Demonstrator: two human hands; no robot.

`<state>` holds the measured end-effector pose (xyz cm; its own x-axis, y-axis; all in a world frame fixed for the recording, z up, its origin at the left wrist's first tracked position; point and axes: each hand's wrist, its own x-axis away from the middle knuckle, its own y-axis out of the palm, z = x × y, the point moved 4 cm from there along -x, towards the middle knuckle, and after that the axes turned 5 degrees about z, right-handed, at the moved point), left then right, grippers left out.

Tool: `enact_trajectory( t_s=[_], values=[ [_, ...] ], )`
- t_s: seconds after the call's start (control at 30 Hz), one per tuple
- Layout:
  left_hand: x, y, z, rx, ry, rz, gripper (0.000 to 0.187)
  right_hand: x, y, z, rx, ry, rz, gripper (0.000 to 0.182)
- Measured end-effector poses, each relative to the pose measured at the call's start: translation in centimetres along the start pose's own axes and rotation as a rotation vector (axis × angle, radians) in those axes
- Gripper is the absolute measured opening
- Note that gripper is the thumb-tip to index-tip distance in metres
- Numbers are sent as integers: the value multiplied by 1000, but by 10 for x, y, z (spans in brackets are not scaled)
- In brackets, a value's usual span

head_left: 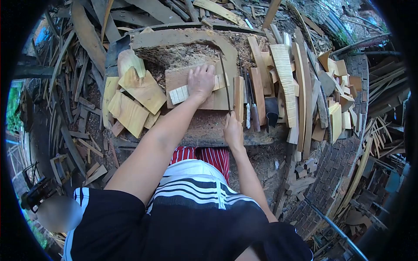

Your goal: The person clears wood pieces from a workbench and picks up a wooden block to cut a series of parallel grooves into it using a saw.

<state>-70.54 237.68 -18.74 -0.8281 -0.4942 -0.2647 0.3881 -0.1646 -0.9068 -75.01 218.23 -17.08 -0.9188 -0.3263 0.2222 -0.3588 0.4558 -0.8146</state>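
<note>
My left hand presses a pale wooden strip down on a flat brown board, fingers bent over its middle. Dark cross lines mark the strip's left end, while its right end sticks out past my fingers. A long thin saw, seen nearly edge-on, is in my right hand, which is closed round its near end. Its blade points away from me and crosses close by the strip's right end. The board lies on a worn, hollowed wooden block.
Yellow wood offcuts lie left of the board. On the right are a short wood bar, slim handled tools, and a ridged pale piece among long planks. Scrap wood and a brick surface surround the bench.
</note>
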Motion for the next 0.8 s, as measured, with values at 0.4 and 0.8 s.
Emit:
enact_trajectory(
  t_s=[0.4, 0.8],
  values=[
    [0, -1, 1, -20, 3, -16, 11, -29, 13, 1, 13, -72, 18, 21],
    [-1, -1, 1, -30, 13, -33, 11, -60, 22, -11, -48, -90, 64, 22]
  ],
)
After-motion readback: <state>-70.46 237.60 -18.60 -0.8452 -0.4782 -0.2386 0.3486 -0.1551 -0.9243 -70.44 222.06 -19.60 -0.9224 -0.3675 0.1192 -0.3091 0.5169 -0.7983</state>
